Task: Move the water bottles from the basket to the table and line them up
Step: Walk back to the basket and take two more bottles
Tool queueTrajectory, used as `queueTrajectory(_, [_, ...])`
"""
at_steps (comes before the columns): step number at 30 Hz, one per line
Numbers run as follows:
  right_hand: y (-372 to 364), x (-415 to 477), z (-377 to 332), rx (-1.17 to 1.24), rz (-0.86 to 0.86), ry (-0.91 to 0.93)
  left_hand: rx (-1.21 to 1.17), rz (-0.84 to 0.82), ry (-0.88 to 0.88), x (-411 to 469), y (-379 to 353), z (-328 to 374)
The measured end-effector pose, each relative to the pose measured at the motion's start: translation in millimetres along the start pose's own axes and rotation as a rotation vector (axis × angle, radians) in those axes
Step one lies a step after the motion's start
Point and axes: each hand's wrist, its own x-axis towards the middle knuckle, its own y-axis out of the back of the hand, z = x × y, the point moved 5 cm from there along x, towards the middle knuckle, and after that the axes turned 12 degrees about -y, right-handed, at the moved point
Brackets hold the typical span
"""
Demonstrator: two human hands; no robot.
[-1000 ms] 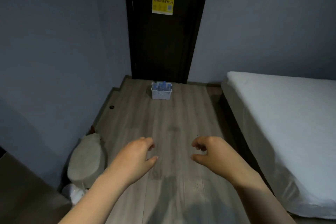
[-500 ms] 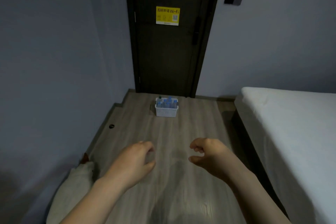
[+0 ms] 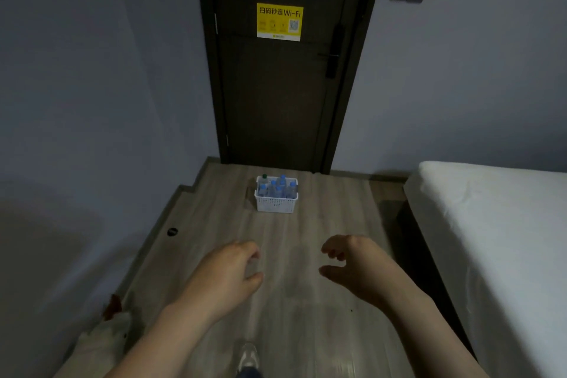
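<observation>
A white perforated basket (image 3: 275, 204) stands on the wooden floor in front of a dark door. Several clear water bottles (image 3: 280, 186) with blue caps stand upright inside it, and one has a green cap. My left hand (image 3: 228, 276) and my right hand (image 3: 357, 267) hover side by side well short of the basket, fingers loosely curled and apart, holding nothing. No table is in view.
A bed with a white sheet (image 3: 497, 239) fills the right side. The dark door (image 3: 282, 70) carries a yellow Wi-Fi sticker. A grey wall runs along the left, with a pale cushion-like object (image 3: 101, 341) at its foot. My shoe (image 3: 248, 356) shows at the bottom.
The view has moved forward and tilted up: the basket looks larger and nearer, and the door fills more of the frame. Both hands keep the same curled pose.
</observation>
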Motion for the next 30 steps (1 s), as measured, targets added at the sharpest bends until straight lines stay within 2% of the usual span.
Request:
queueTrajectory(11, [40.1,184.1,-23.4,0.011,0.0,-0.056,-0.013,0.002,-0.011,176.1,31.1,-99.1])
queueTrajectory(20, [56.4,303.8,-20.4,0.032,-0.04,-0.068,-0.051,-0.033,0.004,288.6,36.6,-145.6])
queueTrajectory(30, [95.8,477.4,-0.1,0.024,-0.085,0.004,-0.042,-0.01,0.073,445.3,38.9,-189.9])
